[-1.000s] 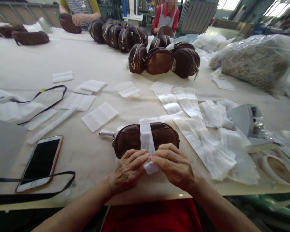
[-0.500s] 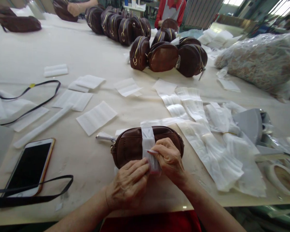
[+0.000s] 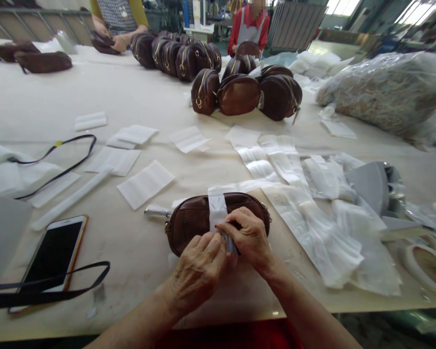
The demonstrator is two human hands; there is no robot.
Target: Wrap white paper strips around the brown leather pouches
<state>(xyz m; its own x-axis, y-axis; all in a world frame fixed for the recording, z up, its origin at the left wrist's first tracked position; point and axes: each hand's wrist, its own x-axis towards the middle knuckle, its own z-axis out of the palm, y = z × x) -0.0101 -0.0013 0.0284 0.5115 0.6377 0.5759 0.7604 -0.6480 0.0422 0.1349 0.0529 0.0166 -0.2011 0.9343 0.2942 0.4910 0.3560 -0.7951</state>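
We hold our left hand [image 3: 200, 261] and right hand [image 3: 249, 238] close together, fingers curled and forearms angled inward (knuckles up), pinching the white strip [image 3: 217, 204] across the brown leather handbag [image 3: 189, 220] on the worktop [image 3: 141, 102].

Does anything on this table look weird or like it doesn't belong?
Yes, maybe the phone: it lies slanted on the left, near the front edge of the table, with a dark strap across it. It looks odd among brown bags and loose white sheets. I see no spill.
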